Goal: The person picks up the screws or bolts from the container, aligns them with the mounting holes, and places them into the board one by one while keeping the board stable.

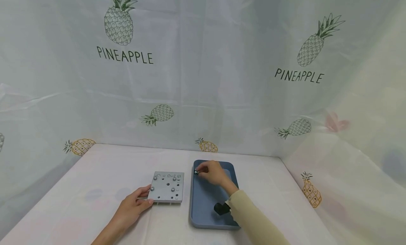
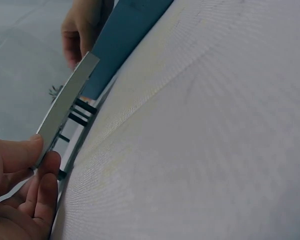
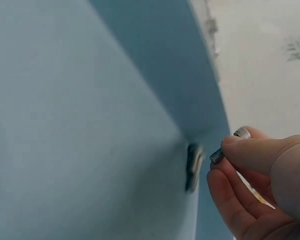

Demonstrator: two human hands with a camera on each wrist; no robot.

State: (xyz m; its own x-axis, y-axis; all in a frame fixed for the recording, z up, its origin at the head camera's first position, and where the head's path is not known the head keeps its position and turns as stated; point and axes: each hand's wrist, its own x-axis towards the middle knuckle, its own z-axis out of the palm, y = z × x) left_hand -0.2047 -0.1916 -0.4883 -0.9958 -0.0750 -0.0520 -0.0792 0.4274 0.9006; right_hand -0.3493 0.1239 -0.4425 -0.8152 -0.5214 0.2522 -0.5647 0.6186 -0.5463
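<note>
A square grey metal plate point(image 1: 163, 194) with holes and several bolts lies left of the blue tray point(image 1: 206, 226). My left hand point(image 1: 131, 206) grips the plate's lower left corner; in the left wrist view, thumb and fingers pinch the plate point(image 2: 67, 107), and dark pins stick out of its underside. Over the tray's upper left corner, my right hand point(image 1: 214, 173) pinches a small bolt. The right wrist view shows that bolt point(image 3: 217, 156) between thumb and fingers of the right hand point(image 3: 265, 175). Below it, a small metal piece point(image 3: 194, 167) lies in the tray's corner.
A black object point(image 1: 221, 208) shows at the right wrist, over the tray's lower part. A pale cloth point(image 1: 111, 167) covers the table, and a curtain point(image 1: 203, 79) with pineapple prints hangs behind it.
</note>
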